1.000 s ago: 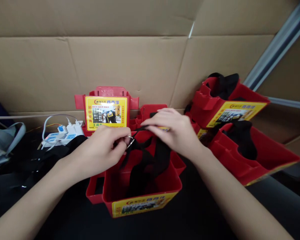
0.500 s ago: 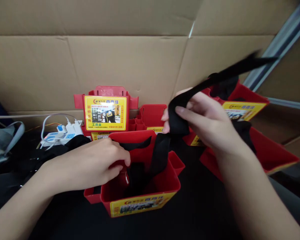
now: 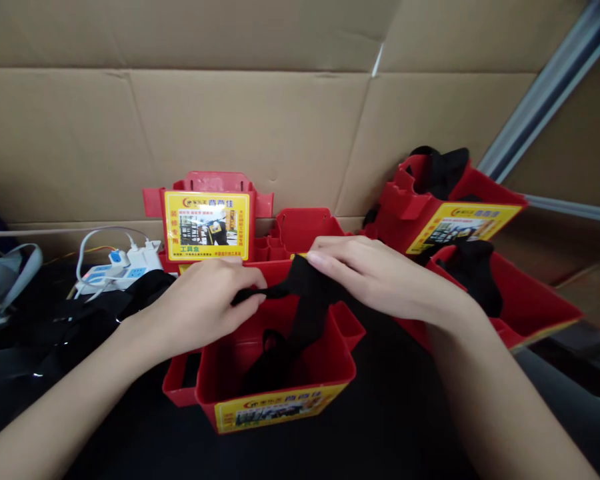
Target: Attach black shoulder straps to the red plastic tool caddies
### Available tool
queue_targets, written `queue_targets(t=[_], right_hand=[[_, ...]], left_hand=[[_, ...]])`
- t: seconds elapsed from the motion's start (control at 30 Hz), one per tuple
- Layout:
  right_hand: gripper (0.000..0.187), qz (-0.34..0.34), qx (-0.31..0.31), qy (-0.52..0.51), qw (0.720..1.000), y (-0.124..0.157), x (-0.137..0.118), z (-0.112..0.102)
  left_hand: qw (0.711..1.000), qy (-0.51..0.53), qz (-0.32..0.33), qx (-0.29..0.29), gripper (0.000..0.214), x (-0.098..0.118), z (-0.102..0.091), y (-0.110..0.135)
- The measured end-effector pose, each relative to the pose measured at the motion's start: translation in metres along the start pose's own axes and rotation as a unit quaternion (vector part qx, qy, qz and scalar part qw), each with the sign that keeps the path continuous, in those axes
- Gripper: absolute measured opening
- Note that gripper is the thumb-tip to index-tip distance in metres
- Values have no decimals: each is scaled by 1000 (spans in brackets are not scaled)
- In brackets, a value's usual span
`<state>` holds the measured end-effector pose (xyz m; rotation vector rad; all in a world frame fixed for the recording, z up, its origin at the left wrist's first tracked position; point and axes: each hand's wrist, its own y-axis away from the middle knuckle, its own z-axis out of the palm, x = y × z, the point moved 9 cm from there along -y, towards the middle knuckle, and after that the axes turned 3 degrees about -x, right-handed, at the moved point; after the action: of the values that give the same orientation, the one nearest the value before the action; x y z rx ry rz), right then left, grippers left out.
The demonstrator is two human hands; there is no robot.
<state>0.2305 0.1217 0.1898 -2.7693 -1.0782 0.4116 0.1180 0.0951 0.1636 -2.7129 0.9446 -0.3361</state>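
Observation:
A red plastic tool box (image 3: pixel 280 387) with a yellow label stands in front of me on the dark table. A black webbing strap (image 3: pixel 305 303) runs across its top and hangs down into it. My left hand (image 3: pixel 205 307) pinches the strap's left end above the box's rim. My right hand (image 3: pixel 375 273) lies over the box's far right side, its fingers closed on the strap's upper part. The strap's lower end is bunched inside the box.
Another red box with a yellow label (image 3: pixel 207 223) stands behind, against a cardboard wall (image 3: pixel 280 120). Two more red boxes holding black straps (image 3: pixel 450 193) sit at the right. A white power strip with cables (image 3: pixel 117 267) lies at the left, beside dark straps (image 3: pixel 75 320).
My right hand had lifted the strap high to the right, then came back down onto the box. The left hand stayed at the box's left rim, holding the strap.

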Motion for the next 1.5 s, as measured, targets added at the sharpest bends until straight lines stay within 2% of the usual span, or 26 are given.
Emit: queue_targets(t=[0.07, 0.13, 0.3, 0.4, 0.53, 0.6, 0.67, 0.73, 0.83, 0.9, 0.97, 1.07, 1.27, 1.33, 1.43, 1.5], right_hand=[[43, -19, 13, 3, 1000, -3, -7, 2], [38, -57, 25, -1, 998, -5, -14, 5], [12, -108, -31, 54, 992, -2, -21, 20], [11, -134, -47, 71, 987, -1, -27, 24], [13, -164, -52, 41, 984, -5, -36, 31], [12, -167, -56, 23, 984, -7, -37, 35], [10, -159, -69, 6, 985, -8, -36, 39], [11, -147, -80, -5, 986, -8, -34, 40], [17, -138, -92, -11, 986, -4, -39, 40], [17, -127, -99, -10, 987, -2, -43, 40], [18, -105, -99, -11, 989, -1, -43, 40], [24, -87, -101, -32, 991, -1, -36, 37], [40, -129, -182, -137, 965, 8, -18, 26], [40, -144, -170, -121, 967, 13, -21, 20], [34, -189, -113, -46, 974, 22, -43, 15], [22, -198, -74, 21, 977, 26, -55, 16]], left_hand=[[996, 86, -17, 5, 12, -5, -6, 1], [987, 160, -12, -9, 11, -10, -8, 2], [949, 281, 45, -134, 7, -22, -3, 8], [960, 229, 45, -154, 11, -21, -3, 12], [992, 103, -9, -68, 20, -2, -3, 9], [999, 44, -12, -25, 15, 11, -1, 7], [999, 18, 6, -27, 12, 16, 3, 7], [995, 41, 40, -84, 13, 14, 7, 10], [968, 106, 95, -206, 11, 7, 7, 22], [953, 132, 108, -250, 11, 3, 3, 28], [948, 142, 103, -266, 11, 2, 1, 30], [953, 135, 87, -257, 10, 1, 5, 28], [974, 90, 64, -200, 11, -3, 8, 23], [976, 91, 68, -183, 12, -1, 9, 21], [982, 75, 65, -158, 14, 1, 10, 17], [984, 58, 67, -152, 16, 2, 11, 16]])
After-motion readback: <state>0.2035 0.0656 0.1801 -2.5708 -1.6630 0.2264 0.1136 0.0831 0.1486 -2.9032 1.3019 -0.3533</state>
